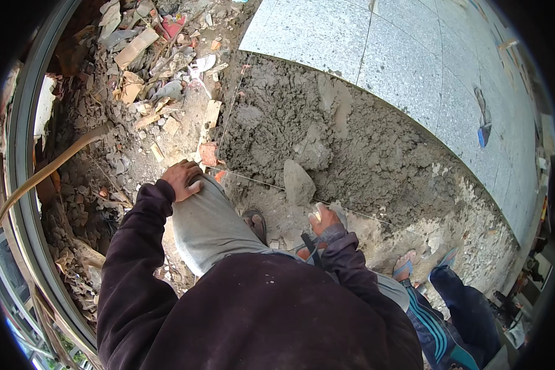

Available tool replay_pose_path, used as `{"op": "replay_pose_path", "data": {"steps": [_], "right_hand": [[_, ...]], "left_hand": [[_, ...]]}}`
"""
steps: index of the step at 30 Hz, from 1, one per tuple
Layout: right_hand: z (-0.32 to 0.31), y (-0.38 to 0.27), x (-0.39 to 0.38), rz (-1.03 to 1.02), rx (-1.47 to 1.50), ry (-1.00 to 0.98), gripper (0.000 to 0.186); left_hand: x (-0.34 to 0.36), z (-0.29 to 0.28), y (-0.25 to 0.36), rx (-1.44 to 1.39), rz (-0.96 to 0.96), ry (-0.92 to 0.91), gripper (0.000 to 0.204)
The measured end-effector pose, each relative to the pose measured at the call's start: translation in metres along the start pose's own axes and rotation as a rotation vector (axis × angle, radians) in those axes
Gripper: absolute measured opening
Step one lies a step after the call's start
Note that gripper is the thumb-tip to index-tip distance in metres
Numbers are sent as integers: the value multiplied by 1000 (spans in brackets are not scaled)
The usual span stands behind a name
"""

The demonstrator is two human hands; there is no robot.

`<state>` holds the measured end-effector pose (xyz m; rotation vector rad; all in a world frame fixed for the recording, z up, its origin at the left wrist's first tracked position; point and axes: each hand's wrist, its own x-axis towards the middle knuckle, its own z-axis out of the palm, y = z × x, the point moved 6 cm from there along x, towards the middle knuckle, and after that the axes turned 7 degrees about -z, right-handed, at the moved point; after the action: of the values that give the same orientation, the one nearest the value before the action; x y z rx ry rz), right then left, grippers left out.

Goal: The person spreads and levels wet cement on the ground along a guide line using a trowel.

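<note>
Dark maroon sleeves [240,314] fill the near frame; the person crouches over a mortar bed [351,142], one grey-trousered knee [206,222] raised.

Left hand [182,179] rests on that knee, fingers curled loosely over the cloth, holding nothing.

Right hand [324,221] sits at the near edge of the mortar bed, fingers closed round a trowel handle; the grey blade [298,182] points into the bed, caked with mortar. How tight the grip is, can't tell: the hand is partly hidden by its cuff.

Progress, judged from how things lie:
- Granite tiles [376,43] are laid beyond the bed: speckled pale grey, flat, square-cut with thin straight joints.
- The mortar bed is dumped and roughly spread but not levelled: lumpy, ridged, damp dark grey, with smoother trowel smears near its far edge.
- A string line [253,177] runs taut along the bed's near side; another strand rises along its left side toward the tile corner.
- No tile is set on the bed yet, so screeding and tile-laying look left to do.
- The strip to the right of the bed is drier, paler and crusted.

Left of the bed: a rubble heap [148,68] of broken brick, plaster shards and timber scraps, angular and dusty. A curved metal frame [24,154] bounds it further left.

A second person's sandalled foot [404,266] and blue striped trousers [431,327] stand near the bed's near-right corner. A small blue-handled tool [484,123] lies on the tiles, right of the bed.
</note>
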<state>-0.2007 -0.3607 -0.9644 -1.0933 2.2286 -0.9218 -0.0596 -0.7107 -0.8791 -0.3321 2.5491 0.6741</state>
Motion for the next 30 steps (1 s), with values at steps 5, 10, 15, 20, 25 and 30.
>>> {"op": "replay_pose_path", "data": {"steps": [5,10,15,20,25,30], "right_hand": [[-20,30,43,331,-718,-511,44],[-50,94,106,645,-651,-375,40],[-86,63,190,718,-548,-320,52],[-89,100,246,841,-491,-193,35],[-98,65,257,623,-648,-353,34],[-84,77,229,405,-744,-619,35]], "left_hand": [[-9,1,-1,-29,-43,-20,34],[-16,1,3,-55,-62,-5,33],[-17,-5,9,-60,-8,44,30],[-10,-8,14,-49,36,93,30],[-5,-5,7,-7,16,71,30],[-6,0,6,-26,13,45,29]]}}
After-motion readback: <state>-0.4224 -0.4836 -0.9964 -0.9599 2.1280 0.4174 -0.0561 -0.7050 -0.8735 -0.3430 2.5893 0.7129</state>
